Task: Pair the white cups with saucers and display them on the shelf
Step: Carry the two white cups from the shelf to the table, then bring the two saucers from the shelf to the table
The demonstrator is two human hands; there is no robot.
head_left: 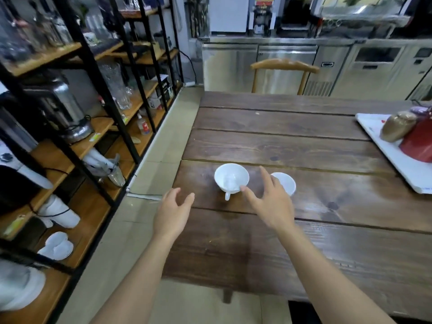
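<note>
Two white cups stand on the dark wooden table (304, 141). The nearer cup (231, 177) has its handle pointing toward me. The second cup (285, 182) sits to its right, partly hidden behind my right hand (268, 202). That hand hovers between the two cups, fingers spread, thumb near the left cup's rim, holding nothing. My left hand (174, 212) is open over the table's left edge, a little short of the left cup. White saucers (57, 245) lie on a low board of the shelf (93, 206) at the left.
A white tray (402, 164) with a red pot (419, 141) and a gold jar (397, 126) sits at the table's right. A wooden chair (284, 66) stands at the far end. The black-framed shelf holds glassware, appliances and white items. A tiled aisle runs between shelf and table.
</note>
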